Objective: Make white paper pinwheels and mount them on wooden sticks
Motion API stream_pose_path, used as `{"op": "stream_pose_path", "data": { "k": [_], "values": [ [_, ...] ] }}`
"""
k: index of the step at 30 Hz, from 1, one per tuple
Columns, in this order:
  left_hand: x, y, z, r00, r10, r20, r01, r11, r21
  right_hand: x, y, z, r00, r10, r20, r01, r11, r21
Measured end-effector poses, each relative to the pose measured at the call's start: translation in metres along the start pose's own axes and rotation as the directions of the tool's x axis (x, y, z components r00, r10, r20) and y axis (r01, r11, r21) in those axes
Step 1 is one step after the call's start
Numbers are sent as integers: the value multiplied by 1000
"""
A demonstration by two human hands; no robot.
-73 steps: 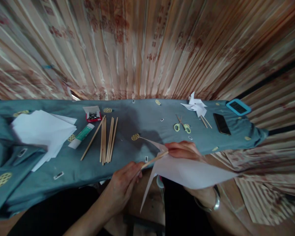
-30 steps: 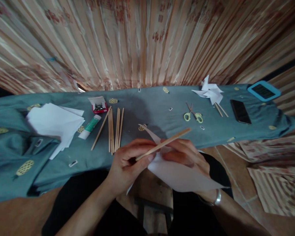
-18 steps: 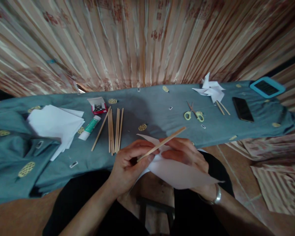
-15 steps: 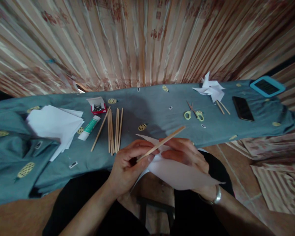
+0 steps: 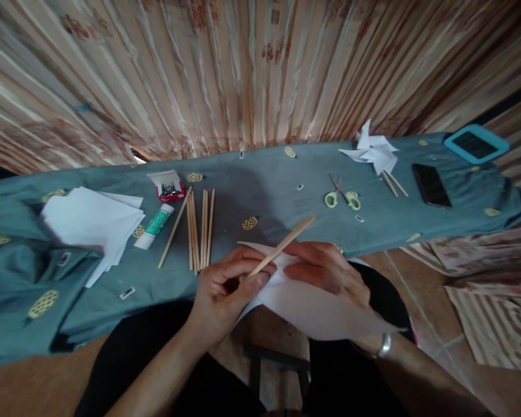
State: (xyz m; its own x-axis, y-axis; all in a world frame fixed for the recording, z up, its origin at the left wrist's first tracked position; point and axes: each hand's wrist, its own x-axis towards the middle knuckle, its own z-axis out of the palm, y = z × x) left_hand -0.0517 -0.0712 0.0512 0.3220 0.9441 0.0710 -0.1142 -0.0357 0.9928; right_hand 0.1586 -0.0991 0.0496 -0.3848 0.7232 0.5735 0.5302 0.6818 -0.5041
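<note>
My left hand (image 5: pixel 226 289) pinches a thin wooden stick (image 5: pixel 286 240) between thumb and fingers, the stick slanting up to the right. Against it lies a white paper pinwheel (image 5: pixel 316 310), its blades spread below and behind the stick. My right hand (image 5: pixel 330 272), with a silver bracelet at the wrist, is closed on the paper from the right; its fingertips are partly hidden behind the blades. The spot where stick and paper meet is covered by my fingers, so I cannot tell whether they are joined.
On the grey-green cloth lie white paper sheets (image 5: pixel 95 223), a glue stick (image 5: pixel 154 226), a red box of pins (image 5: pixel 170 188) and several wooden sticks (image 5: pixel 202 231). Farther right are scissors (image 5: pixel 342 194), pinwheels on sticks (image 5: pixel 375 152), a phone (image 5: pixel 431 185) and a blue-framed device (image 5: pixel 476 143).
The stick's upper end has dropped slightly down and to the left. Both hands keep their hold, and the view has shifted a little.
</note>
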Motion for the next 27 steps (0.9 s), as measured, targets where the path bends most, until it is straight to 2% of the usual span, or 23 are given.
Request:
{"op": "stream_pose_path", "data": {
  "k": [3, 8, 14, 16, 22, 27],
  "values": [
    [0, 0, 2, 1000, -10, -1, 10, 1000, -15, 2, 0, 0, 1000, 8, 3, -8, 1000, -11],
    [0, -1, 3, 999, -37, 12, 38, 999, -12, 3, 0, -1, 999, -47, -16, 47, 999, 8],
    [-2, 0, 3, 999, -30, 22, 30, 1000, -1, 8, 1, 4, 990, 125, -58, -118, 987, 107],
    [-2, -1, 3, 999, -33, 43, 32, 999, 4, 9, 2, 8, 986, 148, -75, -136, 980, 143],
    [-1, -6, 5, 1000, -12, 13, 12, 1000, -11, 7, 9, 16, 983, 149, -103, -131, 978, 165],
    [-2, -6, 6, 1000, -20, -3, 20, 999, -25, 3, 8, 13, 991, 106, -82, -100, 992, 77]
  ]
}}
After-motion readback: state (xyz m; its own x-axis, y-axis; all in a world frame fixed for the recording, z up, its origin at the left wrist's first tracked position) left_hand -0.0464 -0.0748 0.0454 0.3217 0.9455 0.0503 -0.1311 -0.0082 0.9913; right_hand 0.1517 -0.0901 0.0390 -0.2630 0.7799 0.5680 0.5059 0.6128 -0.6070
